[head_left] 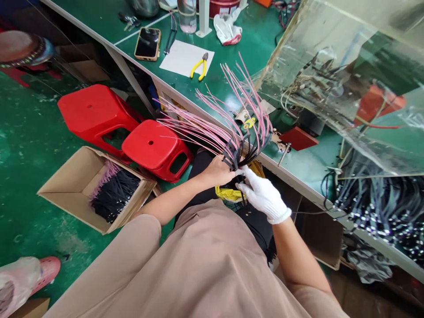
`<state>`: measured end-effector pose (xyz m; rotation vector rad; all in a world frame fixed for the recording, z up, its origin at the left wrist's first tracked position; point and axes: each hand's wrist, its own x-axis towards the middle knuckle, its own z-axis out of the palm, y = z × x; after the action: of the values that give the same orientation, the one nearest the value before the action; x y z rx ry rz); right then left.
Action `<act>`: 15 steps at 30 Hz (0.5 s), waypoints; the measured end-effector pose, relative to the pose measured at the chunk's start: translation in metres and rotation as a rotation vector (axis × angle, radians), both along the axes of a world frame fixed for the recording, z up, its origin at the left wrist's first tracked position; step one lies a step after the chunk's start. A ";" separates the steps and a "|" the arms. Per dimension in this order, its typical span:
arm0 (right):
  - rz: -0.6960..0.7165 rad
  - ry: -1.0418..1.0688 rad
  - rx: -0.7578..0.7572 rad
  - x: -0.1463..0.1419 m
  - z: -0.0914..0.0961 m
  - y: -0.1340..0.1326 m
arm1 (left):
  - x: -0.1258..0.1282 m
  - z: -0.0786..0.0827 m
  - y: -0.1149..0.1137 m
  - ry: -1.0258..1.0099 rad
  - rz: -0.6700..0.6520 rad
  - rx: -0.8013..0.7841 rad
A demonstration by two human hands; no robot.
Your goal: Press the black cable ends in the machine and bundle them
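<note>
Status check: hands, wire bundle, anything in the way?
Left hand holding pink-and-black wire bundle. Gloved right hand at its black lower part, grip unclear. Yellow plastic close by; no clear obstruction seen.

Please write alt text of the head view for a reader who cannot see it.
A person's bare left hand and white-gloved right hand hold a bundle of pink and black wires beside a green workbench. To the left, two red stools and a cardboard box stand on the floor.
</note>
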<state>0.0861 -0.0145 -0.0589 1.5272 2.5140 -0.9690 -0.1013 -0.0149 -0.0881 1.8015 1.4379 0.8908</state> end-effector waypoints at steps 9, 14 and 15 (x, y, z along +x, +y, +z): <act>0.017 0.040 -0.028 0.003 -0.008 0.004 | -0.001 -0.012 0.002 0.129 -0.080 -0.004; -0.093 0.105 -0.080 0.005 -0.025 0.012 | -0.010 0.011 -0.003 -0.306 -0.075 -0.106; -0.133 0.167 -0.124 0.007 -0.029 0.013 | -0.014 0.017 -0.005 -0.421 -0.066 -0.136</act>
<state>0.0926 -0.0012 -0.0880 1.6580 2.4282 -1.2955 -0.1154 -0.0203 -0.0710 1.4453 1.1346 1.0377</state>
